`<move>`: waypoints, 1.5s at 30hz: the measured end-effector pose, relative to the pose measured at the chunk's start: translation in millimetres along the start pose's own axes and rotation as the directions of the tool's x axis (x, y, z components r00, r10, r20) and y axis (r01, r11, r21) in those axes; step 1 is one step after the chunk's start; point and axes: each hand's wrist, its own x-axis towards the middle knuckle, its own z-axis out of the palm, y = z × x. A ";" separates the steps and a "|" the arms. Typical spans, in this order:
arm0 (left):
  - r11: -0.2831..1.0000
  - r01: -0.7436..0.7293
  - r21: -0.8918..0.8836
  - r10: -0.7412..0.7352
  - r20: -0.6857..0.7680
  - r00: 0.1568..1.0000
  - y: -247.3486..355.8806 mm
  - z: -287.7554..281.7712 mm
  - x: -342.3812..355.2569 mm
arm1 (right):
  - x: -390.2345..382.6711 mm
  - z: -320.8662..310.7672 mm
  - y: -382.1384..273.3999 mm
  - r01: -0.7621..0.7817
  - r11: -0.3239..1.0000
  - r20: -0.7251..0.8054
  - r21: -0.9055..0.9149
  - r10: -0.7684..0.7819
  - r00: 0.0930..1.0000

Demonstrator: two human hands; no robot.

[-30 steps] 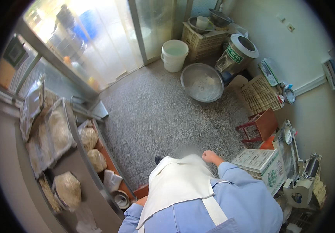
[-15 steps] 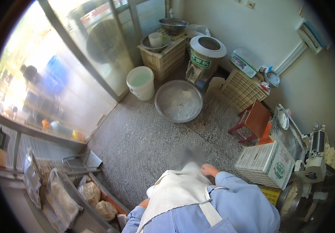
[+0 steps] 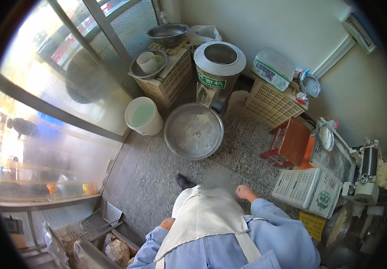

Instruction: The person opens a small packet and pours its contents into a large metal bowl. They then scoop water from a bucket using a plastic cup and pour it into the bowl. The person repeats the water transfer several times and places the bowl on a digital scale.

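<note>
My right hand [image 3: 246, 193] hangs beside the white apron [image 3: 202, 219], its fingers curled in with nothing showing in them. Close to the apron's left edge is my left hand [image 3: 167, 223]; its fingers are hidden. Both arms wear light blue sleeves. Ahead on the floor stands a wide metal basin [image 3: 194, 132] with white flour-like residue inside. Right behind it is a metal dough mixer [image 3: 220, 67] with a round open top and a green label. Neither hand touches these.
A white bucket of liquid [image 3: 144, 117] stands left of the basin. On the right are a red-brown stool [image 3: 295, 141], a white plastic crate [image 3: 294, 186] and a roller machine [image 3: 367, 172]. A glazed partition [image 3: 63, 116] runs along the left. Bagged goods [image 3: 116, 251] lie lower left.
I have stepped forward, so the basin and mixer look nearer and have shifted left in view. A dark shoe now shows ahead of the apron. More of my left hand shows.
</note>
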 end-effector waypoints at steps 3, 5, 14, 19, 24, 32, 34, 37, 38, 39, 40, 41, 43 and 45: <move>0.996 0.031 0.081 -0.035 0.039 0.999 18.5 -70.5 23.7 | 16.8 -2.2 -25.7 -0.026 1.000 -0.035 -0.009 0.026 0.999; 0.984 -0.031 0.174 0.020 0.066 0.998 23.7 -111.2 46.7 | 25.3 -13.0 -40.1 -0.028 1.000 -0.071 0.010 0.029 0.997; 0.994 0.097 -0.040 -0.095 0.056 0.994 49.0 -237.9 91.8 | 59.2 -68.4 -109.4 -0.090 0.968 -0.048 0.235 0.104 0.993; 0.962 0.155 -0.225 -0.174 -0.067 0.983 74.4 -260.3 111.6 | 95.1 -82.5 -90.5 -0.082 0.975 0.015 0.208 0.081 0.997; 0.850 0.162 -0.502 -0.313 -0.233 0.921 109.0 -256.2 145.9 | 148.2 -126.7 -32.9 0.013 0.995 0.029 0.102 -0.016 0.999; 0.819 0.098 -0.566 -0.272 -0.232 0.934 227.1 -288.9 164.5 | 194.6 -268.7 -46.9 0.158 0.987 -0.055 0.009 -0.157 0.986; 0.768 0.048 -0.638 -0.220 -0.193 0.956 258.7 -312.7 171.8 | 194.2 -309.7 -106.3 0.306 0.921 -0.004 0.241 -0.314 0.949; 0.665 -0.262 -0.699 0.200 -0.172 0.965 293.9 -351.9 177.4 | 166.7 -352.7 -213.3 0.593 0.673 -0.060 0.442 -0.638 0.768; 0.610 -0.281 -0.741 0.265 -0.143 0.954 302.6 -359.7 178.6 | 150.9 -360.8 -242.8 0.691 0.488 -0.133 0.533 -0.758 0.639; 0.545 -0.328 -0.772 0.347 -0.149 0.926 309.1 -365.2 178.7 | 133.8 -366.5 -266.7 0.617 0.500 0.001 0.608 -0.777 0.629; 0.475 -0.367 -0.799 0.427 -0.156 0.891 313.0 -370.1 177.3 | 117.7 -370.3 -286.0 0.551 0.460 0.096 0.696 -0.820 0.564; 0.431 -0.435 -0.790 0.524 -0.174 0.834 314.6 -375.8 176.6 | 103.9 -372.3 -303.2 0.553 0.433 0.132 0.712 -0.856 0.500; 0.306 -0.439 -0.845 0.581 -0.199 0.789 315.4 -380.5 172.3 | 80.8 -372.9 -326.7 0.525 0.365 0.196 0.769 -0.916 0.350; 0.281 -0.485 -0.828 0.571 -0.262 0.778 313.7 -381.2 167.7 | 59.3 -371.8 -327.0 0.668 0.295 0.154 0.684 -0.952 0.263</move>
